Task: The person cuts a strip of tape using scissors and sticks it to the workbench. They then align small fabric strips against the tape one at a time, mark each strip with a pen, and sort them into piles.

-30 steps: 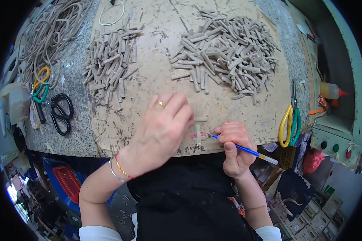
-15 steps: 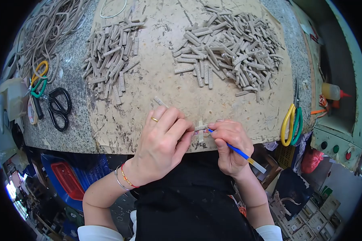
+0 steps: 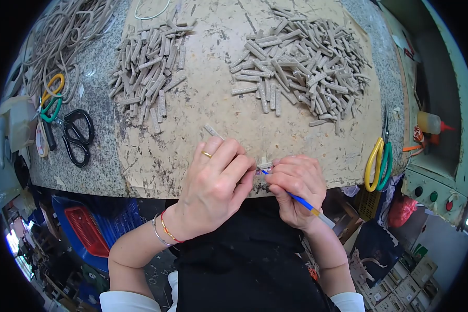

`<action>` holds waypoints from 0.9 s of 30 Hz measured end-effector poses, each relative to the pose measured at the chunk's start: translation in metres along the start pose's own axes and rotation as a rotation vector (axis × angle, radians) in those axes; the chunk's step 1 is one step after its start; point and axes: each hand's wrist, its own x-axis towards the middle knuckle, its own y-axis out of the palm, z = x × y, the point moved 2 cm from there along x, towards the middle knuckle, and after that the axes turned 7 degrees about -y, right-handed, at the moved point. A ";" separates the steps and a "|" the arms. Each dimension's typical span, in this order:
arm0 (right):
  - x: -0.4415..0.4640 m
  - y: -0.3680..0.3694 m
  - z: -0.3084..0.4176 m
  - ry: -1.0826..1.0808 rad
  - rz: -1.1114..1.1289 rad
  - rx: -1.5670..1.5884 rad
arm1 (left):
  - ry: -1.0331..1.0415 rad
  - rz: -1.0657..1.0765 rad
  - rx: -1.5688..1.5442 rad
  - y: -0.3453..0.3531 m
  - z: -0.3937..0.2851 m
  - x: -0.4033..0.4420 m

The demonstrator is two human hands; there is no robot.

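A blue pen (image 3: 308, 204) is in my right hand (image 3: 299, 190), its tip at a short grey piece (image 3: 265, 166) over a taped mark by the board's front edge. My left hand (image 3: 218, 184) pinches the left end of that short piece; its fingertips partly hide it. Another grey piece (image 3: 211, 130) sticks out beyond my left fingers; its lower end is hidden behind them. Beyond my hands lie a smaller pile of cut grey pieces (image 3: 150, 67) on the left and a larger pile (image 3: 307, 67) on the right.
Black-handled scissors (image 3: 78, 138) and yellow-green scissors (image 3: 52, 99) lie at the left, below coiled grey cord (image 3: 70, 36). More yellow-green scissors (image 3: 378, 164) are at the right edge, near a bottle with a red tip (image 3: 429, 122) and a green machine (image 3: 434, 190).
A grey piece has come to the pen tip, between both hands, where my left hand was raised before. The pen has tilted more steeply. The whole view has shifted slightly.
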 end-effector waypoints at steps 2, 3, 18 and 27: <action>0.000 -0.002 -0.001 0.012 0.017 0.013 | 0.003 0.010 0.002 -0.001 0.000 0.001; -0.002 -0.004 -0.001 0.024 0.002 0.040 | -0.016 -0.014 0.030 -0.004 0.001 0.002; -0.015 -0.005 -0.009 0.100 -0.192 0.199 | 0.014 -0.069 0.304 -0.014 0.021 0.051; -0.017 -0.004 -0.009 0.124 -0.249 0.233 | -0.020 0.054 0.019 0.003 -0.001 0.010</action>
